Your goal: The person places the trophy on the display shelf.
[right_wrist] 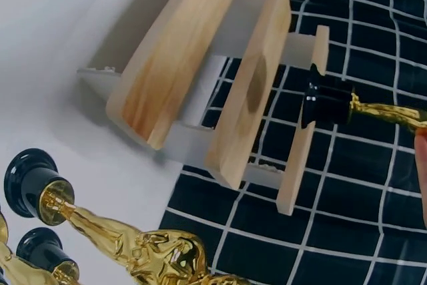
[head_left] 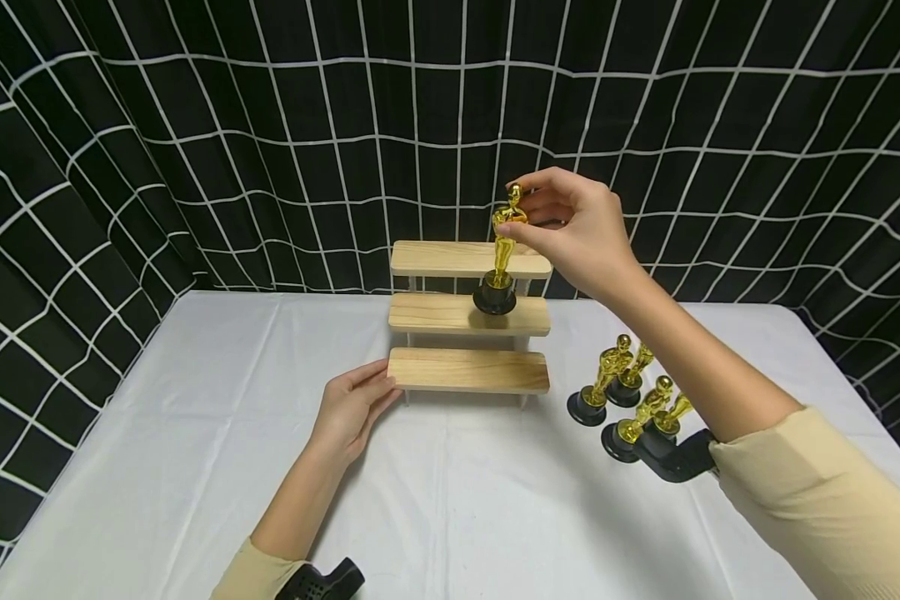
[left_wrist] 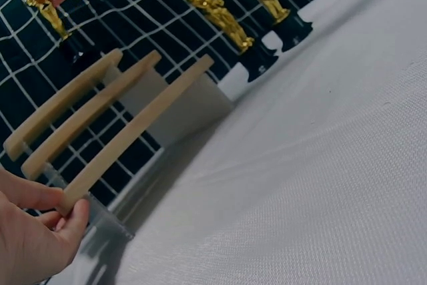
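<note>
A three-step wooden display stand point(head_left: 468, 371) with clear supports stands on the table. At its lowest step, my left hand point(head_left: 354, 408) pinches the left end between thumb and fingers, as the left wrist view point(left_wrist: 43, 225) also shows. My right hand point(head_left: 581, 221) grips a gold trophy statuette point(head_left: 504, 250) by its upper body, upright over the stand. Its round black base point(right_wrist: 327, 98) overlaps the middle and top steps in the head view. In the right wrist view only a bit of the fingers point(right_wrist: 421, 165) shows at the edge.
Several more gold statuettes point(head_left: 611, 371) on black bases stand to the right of the stand, partly behind my right forearm. A white cloth point(head_left: 195, 467) covers the table. Behind it hangs a black curtain point(head_left: 307, 167) with a white grid.
</note>
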